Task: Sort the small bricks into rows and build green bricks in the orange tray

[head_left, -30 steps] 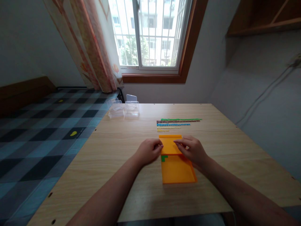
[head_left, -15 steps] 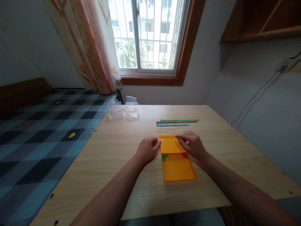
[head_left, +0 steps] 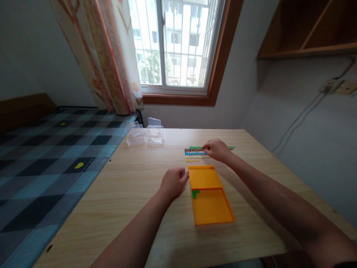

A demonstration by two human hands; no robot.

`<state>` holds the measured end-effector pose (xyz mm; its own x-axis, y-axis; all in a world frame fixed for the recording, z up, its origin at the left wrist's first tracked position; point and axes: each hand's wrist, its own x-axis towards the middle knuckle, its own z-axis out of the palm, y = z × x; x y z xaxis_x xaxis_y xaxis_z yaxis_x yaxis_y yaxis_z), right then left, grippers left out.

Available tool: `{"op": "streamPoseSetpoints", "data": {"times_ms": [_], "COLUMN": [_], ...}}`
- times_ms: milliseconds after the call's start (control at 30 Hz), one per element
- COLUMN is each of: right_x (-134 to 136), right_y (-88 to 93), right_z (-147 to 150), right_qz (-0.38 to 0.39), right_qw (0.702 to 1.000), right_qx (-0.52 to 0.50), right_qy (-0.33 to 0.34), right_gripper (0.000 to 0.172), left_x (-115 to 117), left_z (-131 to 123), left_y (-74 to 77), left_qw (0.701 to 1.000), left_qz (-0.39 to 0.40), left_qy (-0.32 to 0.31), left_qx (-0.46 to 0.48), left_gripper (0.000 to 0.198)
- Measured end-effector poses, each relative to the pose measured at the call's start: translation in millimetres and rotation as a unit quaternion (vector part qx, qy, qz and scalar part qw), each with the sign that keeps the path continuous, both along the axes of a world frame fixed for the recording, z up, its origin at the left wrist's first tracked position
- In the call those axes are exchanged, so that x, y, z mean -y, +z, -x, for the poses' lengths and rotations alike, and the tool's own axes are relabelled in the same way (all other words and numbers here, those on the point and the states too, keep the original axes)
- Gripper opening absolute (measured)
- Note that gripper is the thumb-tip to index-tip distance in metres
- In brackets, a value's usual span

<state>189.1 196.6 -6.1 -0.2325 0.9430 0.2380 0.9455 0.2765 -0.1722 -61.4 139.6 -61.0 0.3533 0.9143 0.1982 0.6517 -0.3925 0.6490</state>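
Note:
An orange open case (head_left: 213, 207) lies flat, with two shallow halves joined at a ridge. Its near half holds a small green L-shaped group of pieces (head_left: 194, 194) in the far left corner. My left hand (head_left: 174, 182) is closed, its curled fingertips at the left edge of the far half; whether they grip anything is hidden. Beyond the case, my right hand (head_left: 217, 149) reaches over rows of tiny pieces, thumb and fingers pinched together. Whatever is between them is too small to make out. Green pieces (head_left: 195, 147), dark brown pieces (head_left: 190, 150), blue pieces (head_left: 192, 153) and yellow pieces (head_left: 192, 160) form the rows.
Clear plastic boxes with raised lids, one left (head_left: 135, 137) and one right (head_left: 155, 137), stand at the table's far left. A bed with a checked cover (head_left: 92, 149) adjoins the wooden table (head_left: 134, 186) on the left. A wall shelf (head_left: 306, 52) hangs at upper right.
My right hand has moved from the far edge of the orange case, forward to the rows of pieces. My left hand stays beside the case. The view has tilted slightly up.

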Motion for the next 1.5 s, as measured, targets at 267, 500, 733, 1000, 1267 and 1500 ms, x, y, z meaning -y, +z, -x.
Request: {"op": "streamPoseSetpoints", "data": {"times_ms": [267, 500, 733, 1000, 1267, 1500], "right_x": [-80.5, -99.6, -107.3, -104.1, -88.9, 19.8], "right_y": [-8.4, -22.4, -20.3, -23.3, -9.8, 21.1], "right_z": [24.7, 45.1, 59.2, 72.1, 83.0, 46.6], "right_qz": [0.08, 0.135, 0.117, 0.104, 0.105, 0.041], "right_qw": [0.996, 0.99, 0.991, 0.986, 0.988, 0.999], "right_qx": [0.011, 0.035, 0.052, 0.08, 0.062, -0.006], "right_qy": [-0.04, -0.017, -0.033, -0.106, -0.094, 0.007], "right_gripper": [0.024, 0.024, 0.025, 0.031, 0.025, 0.024], "left_x": [-0.8, 1.0, 0.1, -0.2, 0.1, 1.3], "left_z": [0.2, 0.3, -0.9, -0.5, -0.8, 1.5], "left_y": [-3.5, -3.3, -3.6, -5.3, -2.1, -0.3], "left_qw": [1.0, 1.0, 1.0, 1.0, 1.0, 1.0], "left_qz": [0.0, 0.004, 0.006, 0.004, 0.003, -0.006], "left_qy": [0.008, 0.008, 0.013, 0.014, 0.009, -0.027], "left_qx": [0.0, -0.003, 0.001, 0.001, 0.002, -0.008], "left_gripper": [0.039, 0.039, 0.038, 0.038, 0.039, 0.037]}}
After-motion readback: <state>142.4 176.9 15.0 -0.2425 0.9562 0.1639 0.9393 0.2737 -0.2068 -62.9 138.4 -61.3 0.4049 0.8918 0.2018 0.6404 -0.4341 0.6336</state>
